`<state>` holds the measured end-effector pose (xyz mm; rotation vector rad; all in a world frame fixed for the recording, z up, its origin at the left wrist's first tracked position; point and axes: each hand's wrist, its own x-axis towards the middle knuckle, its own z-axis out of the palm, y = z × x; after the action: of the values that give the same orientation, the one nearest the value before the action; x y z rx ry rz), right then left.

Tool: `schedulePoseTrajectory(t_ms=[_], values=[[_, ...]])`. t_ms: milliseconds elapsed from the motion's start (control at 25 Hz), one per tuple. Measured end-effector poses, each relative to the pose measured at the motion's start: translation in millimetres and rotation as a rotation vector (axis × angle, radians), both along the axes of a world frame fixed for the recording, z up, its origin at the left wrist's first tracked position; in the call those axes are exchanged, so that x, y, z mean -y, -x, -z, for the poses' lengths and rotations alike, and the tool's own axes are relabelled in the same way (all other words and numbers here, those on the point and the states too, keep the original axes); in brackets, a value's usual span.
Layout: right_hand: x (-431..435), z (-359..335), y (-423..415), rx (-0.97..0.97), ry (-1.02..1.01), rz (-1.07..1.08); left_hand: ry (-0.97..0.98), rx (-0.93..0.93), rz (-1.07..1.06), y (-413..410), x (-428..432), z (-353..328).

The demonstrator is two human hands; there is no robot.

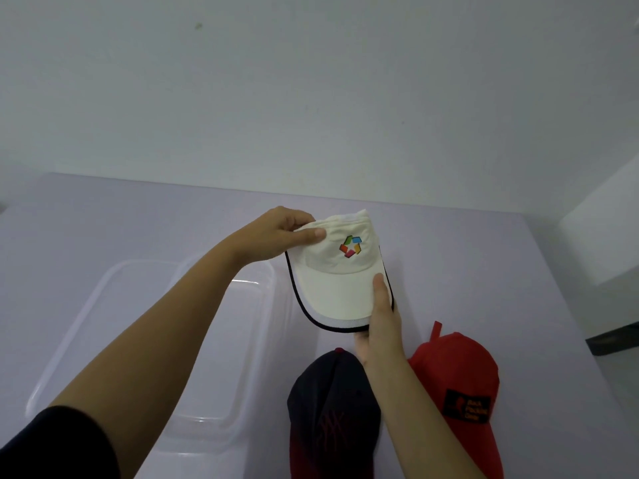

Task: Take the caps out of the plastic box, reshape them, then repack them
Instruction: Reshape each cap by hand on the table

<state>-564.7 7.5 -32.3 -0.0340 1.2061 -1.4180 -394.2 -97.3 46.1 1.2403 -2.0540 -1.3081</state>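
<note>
A white cap [337, 281] with a colourful logo and a dark-edged brim is held above the table. My left hand [276, 236] pinches the left side of its crown, thumb on top. My right hand [380, 316] grips the right edge of the brim, thumb on the upper face. A dark navy cap [332, 409] with a red lower part lies on the table below my right arm. To its right lies a red cap [463, 382] with a black patch. The clear plastic box [266, 288] stands at the left, partly hidden by my left forearm.
The lilac table [138, 219] runs back to a pale wall. At the far right a white block [601, 236] stands beyond the table's edge, with a dark floor strip below it.
</note>
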Motion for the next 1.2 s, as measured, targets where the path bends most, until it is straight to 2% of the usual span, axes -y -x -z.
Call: schedulePoseTrajectory(t_ms=[120, 200, 320, 520, 600, 720, 840, 1080, 1200], values=[[-2, 2, -2, 0.015, -0.018, 0.04, 0.02, 0.17, 0.05, 1, -1, -6], [-2, 3, -2, 0.016, -0.017, 0.075, 0.162, 0.3, 0.074, 7, -3, -2], [-1, 1, -6, -0.031, -0.007, 0.093, 0.318, 0.27, 0.044, 9, 1, 0], [-1, -5, -17, -0.038, 0.02, 0.128, 0.145, 0.285, 0.07, 12, 4, -12], [-1, -7, -19, -0.036, 0.029, 0.137, 0.169, 0.329, 0.039, 20, 1, -14], [1, -11, -22, -0.05, 0.037, 0.129, 0.218, 0.25, -0.038, 24, 0, -12], [2, -9, -22, -0.066, 0.03, 0.133, 0.219, 0.273, 0.028, 25, 3, -11], [-2, 0, -22, -0.216, 0.021, 0.134, 0.228, 0.445, 0.038, 40, 5, -16], [-2, -2, -18, -0.316, 0.076, 0.098, 0.174, 0.406, 0.139, 37, 7, -21]])
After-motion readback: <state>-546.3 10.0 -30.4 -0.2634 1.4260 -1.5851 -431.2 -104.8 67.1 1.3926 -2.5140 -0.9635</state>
